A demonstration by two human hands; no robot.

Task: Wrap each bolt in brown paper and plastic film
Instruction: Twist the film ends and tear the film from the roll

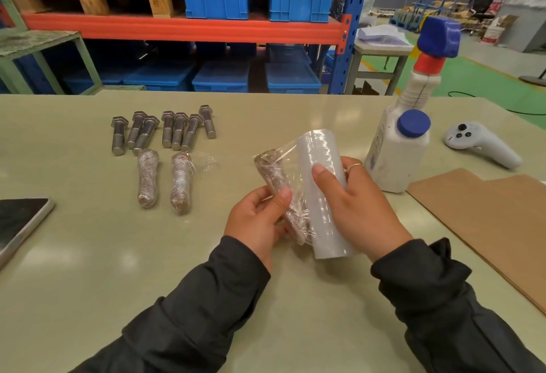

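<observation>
The left hand [260, 219] grips a paper-wrapped bolt [273, 173] above the bench [88, 254], thumb curled over its near half; the bolt's long axis runs from the near right, low by the palm, up and away to the far left, its broader end pointing away from the person; clear plastic film [291, 163] clings round it and stretches across to the film roll [323, 192] just beside it on the right. The right hand [357, 210] holds that roll, fingers curled round its side, thumb laid on its front; the roll's axis lies nearly parallel to the bolt, near end towards the person, far end tilted slightly left.

Further left on the bench two wrapped bolts [164, 179] lie side by side, apart, long axes running near to far; the right one trails a loose tail of film. Beyond them seven bare bolts [165, 130] lie in a loose row, heads away, threaded ends towards the person. A white spray bottle [404, 142] with a blue trigger head stands right of the roll; sheets of brown paper [496, 225] lie flat at the right edge; a white handheld controller [481, 143] rests behind them; a dark tablet [20, 225] lies at the left edge.
</observation>
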